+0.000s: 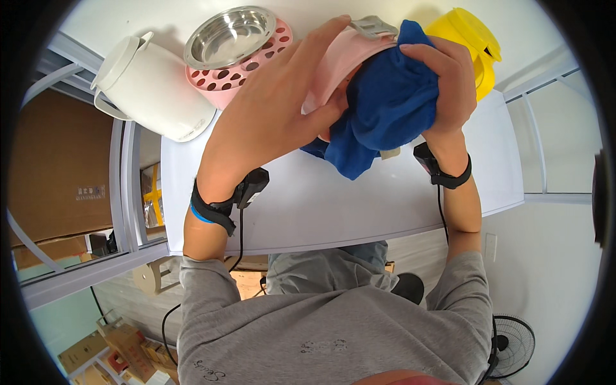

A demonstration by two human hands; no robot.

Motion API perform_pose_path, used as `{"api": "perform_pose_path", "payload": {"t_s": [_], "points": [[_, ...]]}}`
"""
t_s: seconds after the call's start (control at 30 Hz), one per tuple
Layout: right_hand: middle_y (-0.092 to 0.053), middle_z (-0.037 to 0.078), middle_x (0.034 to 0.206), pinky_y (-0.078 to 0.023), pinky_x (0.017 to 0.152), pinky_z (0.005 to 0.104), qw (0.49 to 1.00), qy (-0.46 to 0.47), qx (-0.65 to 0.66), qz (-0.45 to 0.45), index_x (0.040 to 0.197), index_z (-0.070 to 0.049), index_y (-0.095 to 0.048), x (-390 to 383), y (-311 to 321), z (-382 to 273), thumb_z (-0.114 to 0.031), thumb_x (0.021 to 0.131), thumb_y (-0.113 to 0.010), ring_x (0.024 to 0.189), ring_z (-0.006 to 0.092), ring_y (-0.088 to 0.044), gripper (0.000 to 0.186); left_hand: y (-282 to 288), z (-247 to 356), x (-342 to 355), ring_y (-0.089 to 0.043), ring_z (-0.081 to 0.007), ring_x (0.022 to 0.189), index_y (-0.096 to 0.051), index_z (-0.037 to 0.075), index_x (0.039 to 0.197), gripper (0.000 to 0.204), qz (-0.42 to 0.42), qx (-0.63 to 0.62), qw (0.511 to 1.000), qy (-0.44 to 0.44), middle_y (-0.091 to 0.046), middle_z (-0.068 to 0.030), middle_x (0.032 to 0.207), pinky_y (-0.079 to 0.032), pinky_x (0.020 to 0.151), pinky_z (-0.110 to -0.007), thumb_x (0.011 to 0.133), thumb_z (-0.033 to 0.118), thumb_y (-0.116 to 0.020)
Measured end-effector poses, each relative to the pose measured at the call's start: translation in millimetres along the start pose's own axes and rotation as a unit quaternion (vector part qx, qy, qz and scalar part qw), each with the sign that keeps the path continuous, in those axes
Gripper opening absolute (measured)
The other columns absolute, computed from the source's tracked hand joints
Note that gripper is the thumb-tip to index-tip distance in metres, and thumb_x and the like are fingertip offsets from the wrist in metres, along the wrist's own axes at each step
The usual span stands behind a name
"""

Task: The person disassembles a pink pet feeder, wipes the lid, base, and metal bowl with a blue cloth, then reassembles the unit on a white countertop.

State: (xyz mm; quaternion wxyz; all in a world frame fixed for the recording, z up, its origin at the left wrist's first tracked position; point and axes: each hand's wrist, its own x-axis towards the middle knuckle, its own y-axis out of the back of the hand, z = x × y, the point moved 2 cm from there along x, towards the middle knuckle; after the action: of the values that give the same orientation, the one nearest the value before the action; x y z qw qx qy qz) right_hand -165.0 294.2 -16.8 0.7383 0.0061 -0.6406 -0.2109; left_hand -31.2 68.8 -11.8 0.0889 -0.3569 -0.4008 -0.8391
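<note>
A pink plastic container point(341, 59), its exact kind partly hidden, is tilted between my hands above the white table point(333, 218). My left hand point(263, 106) wraps round its left side, the thumb beneath. A greyish piece point(374, 27) shows at the container's far end. My right hand point(454, 86) grips a bunched blue cloth point(394, 99) and presses it against the container's right side. The cloth's loose corners hang below, and a small beige patch point(389, 154) peeks out under it.
At the back left, a white lidded jug point(151, 90) stands beside a pink holed container point(224, 80) with a stainless steel bowl point(231, 40) on top. A yellow lidded jug point(463, 35) is behind my right hand. Metal frame posts point(128, 173) flank the table; cables hang from both wrists.
</note>
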Motion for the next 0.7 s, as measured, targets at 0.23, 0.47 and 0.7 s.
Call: {"api": "perform_pose_path", "payload": {"t_s": [0.23,0.47,0.7], "points": [[-0.079,0.008,0.117,-0.058,0.088,0.0388,0.993,0.118,0.016,-0.021,0.121,-0.018,-0.084,6,-4,-19,-0.027,0.084,-0.084,0.101,0.0293,-0.077,0.038,-4,3,0,-0.076,-0.0429,0.127,-0.048,0.013,0.173,0.085,-0.057,-0.02,0.996,0.069,-0.075,-0.0227,0.144,-0.063,0.108,-0.048,0.096,0.014,-0.084],[-0.08,0.008,0.115,-0.057,0.088,0.0389,0.994,0.107,-0.001,-0.029,0.119,-0.016,-0.084,7,-2,-17,-0.024,0.082,-0.084,0.1,0.0299,-0.076,0.038,-4,3,-1,-0.075,-0.0439,0.128,-0.045,0.012,0.175,0.091,-0.067,-0.006,0.996,0.063,-0.072,-0.0227,0.149,-0.062,0.109,-0.05,0.094,0.016,-0.086],[-0.079,0.01,0.12,-0.055,0.09,0.0394,0.999,0.026,0.021,-0.01,0.122,-0.012,-0.083,1,-4,-1,-0.024,0.082,-0.087,0.102,0.0323,-0.073,0.042,-4,-1,-7,-0.069,-0.0444,0.135,-0.038,0.013,0.179,0.103,-0.107,-0.003,0.992,0.065,-0.066,-0.0216,0.155,-0.058,0.112,-0.049,0.089,0.017,-0.088]]}}
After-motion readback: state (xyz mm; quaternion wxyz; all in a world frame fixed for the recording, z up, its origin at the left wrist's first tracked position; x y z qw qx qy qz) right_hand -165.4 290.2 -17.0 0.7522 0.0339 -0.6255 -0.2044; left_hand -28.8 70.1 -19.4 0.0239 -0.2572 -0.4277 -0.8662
